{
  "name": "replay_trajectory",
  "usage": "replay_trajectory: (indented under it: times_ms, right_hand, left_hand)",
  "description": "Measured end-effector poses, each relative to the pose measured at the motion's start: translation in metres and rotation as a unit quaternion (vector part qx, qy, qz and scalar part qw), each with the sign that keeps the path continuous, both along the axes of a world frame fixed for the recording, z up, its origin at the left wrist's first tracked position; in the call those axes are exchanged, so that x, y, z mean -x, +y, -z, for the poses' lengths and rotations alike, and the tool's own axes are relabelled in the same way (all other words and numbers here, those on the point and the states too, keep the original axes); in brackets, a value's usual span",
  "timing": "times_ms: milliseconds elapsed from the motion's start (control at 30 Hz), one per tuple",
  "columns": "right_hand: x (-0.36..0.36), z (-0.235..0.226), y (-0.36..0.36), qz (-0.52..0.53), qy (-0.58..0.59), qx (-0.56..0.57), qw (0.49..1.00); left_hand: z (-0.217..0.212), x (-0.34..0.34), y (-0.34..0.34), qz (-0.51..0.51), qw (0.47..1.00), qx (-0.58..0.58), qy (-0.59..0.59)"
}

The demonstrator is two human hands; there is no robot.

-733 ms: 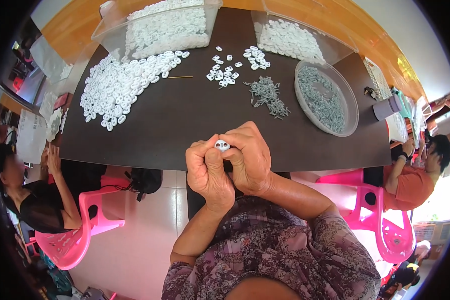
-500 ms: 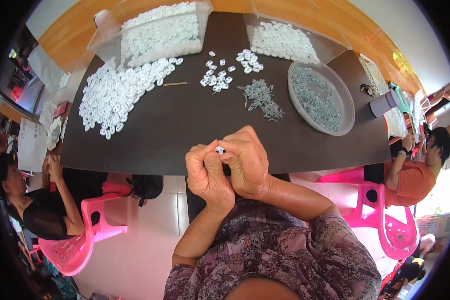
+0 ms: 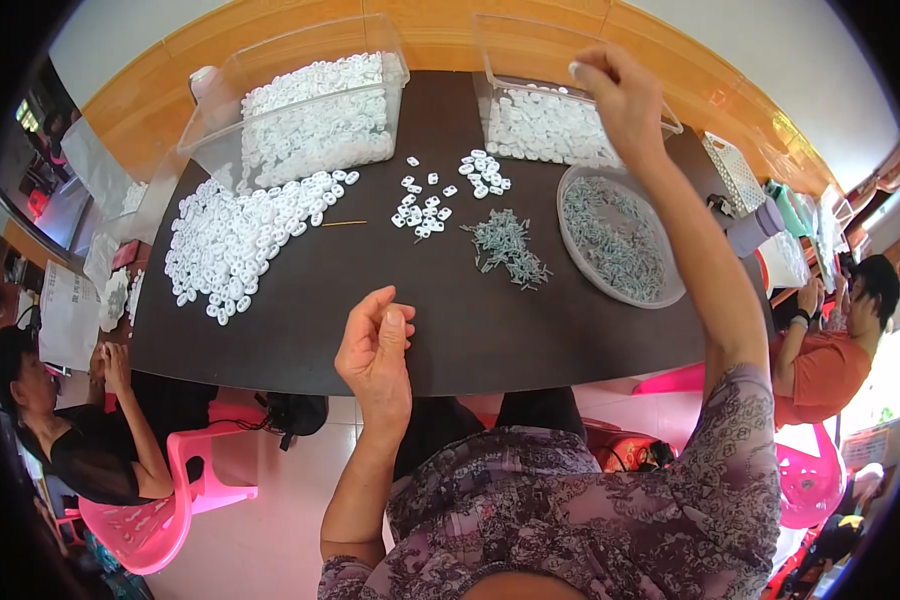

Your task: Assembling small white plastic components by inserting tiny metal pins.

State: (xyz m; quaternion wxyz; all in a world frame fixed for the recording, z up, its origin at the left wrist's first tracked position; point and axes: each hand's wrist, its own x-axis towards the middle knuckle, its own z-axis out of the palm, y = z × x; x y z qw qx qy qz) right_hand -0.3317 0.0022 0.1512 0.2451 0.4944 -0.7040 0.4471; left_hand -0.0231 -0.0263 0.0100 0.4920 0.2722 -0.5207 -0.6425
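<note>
My right hand [image 3: 620, 105] is raised over the clear plastic box at the back right. Its thumb and fingers pinch a small white plastic piece [image 3: 575, 70]. Inside that box lies a heap of white plastic pieces [image 3: 545, 125]. Above the near table edge, my left hand [image 3: 375, 355] is loosely closed, fingers curled toward the thumb; whatever it may hold is hidden. Ahead of it are a loose group of white oval two-hole pieces [image 3: 422, 216], a smaller group [image 3: 485, 174] and a pile of thin grey nails or screws [image 3: 510, 248].
A round clear tub [image 3: 675, 290] of grey nails or screws stands at right. At left lie a big spread of white pieces [image 3: 235, 235], a thin stick [image 3: 344, 223] and a filled clear box [image 3: 210, 140]. People sit at both sides, near pink chairs [image 3: 185, 470].
My hands have parted. The right one has swung forward and right to the back box with a white piece; the left stays near the table edge, moved slightly left and down.
</note>
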Motion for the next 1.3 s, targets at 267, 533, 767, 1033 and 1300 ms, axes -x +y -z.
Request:
replay_trajectory:
  times_ms: [267,533,767,1033,1300]
  right_hand:
    - [0.035,0.019,-0.028,0.032,0.282,-0.048,0.958]
    - [-0.044,0.115,-0.059,-0.165,0.121,-0.257,0.945]
    - [-0.038,0.128,-0.080,-0.166,0.163,-0.343,0.910]
    - [-0.082,0.099,-0.039,-0.294,-0.251,-0.318,0.866]
    - [-0.129,0.088,-0.008,-0.366,-0.451,-0.346,0.737]
  left_hand:
    - [0.004,0.003,-0.007,0.043,0.998,-0.014,-0.039]
    - [0.003,0.011,-0.009,0.028,0.997,-0.027,-0.065]
    - [0.012,0.009,-0.009,0.029,0.998,-0.042,-0.034]
    - [0.011,0.005,-0.008,0.018,0.998,-0.042,-0.037]
    - [0.006,0.010,-0.011,0.010,1.000,-0.014,0.025]
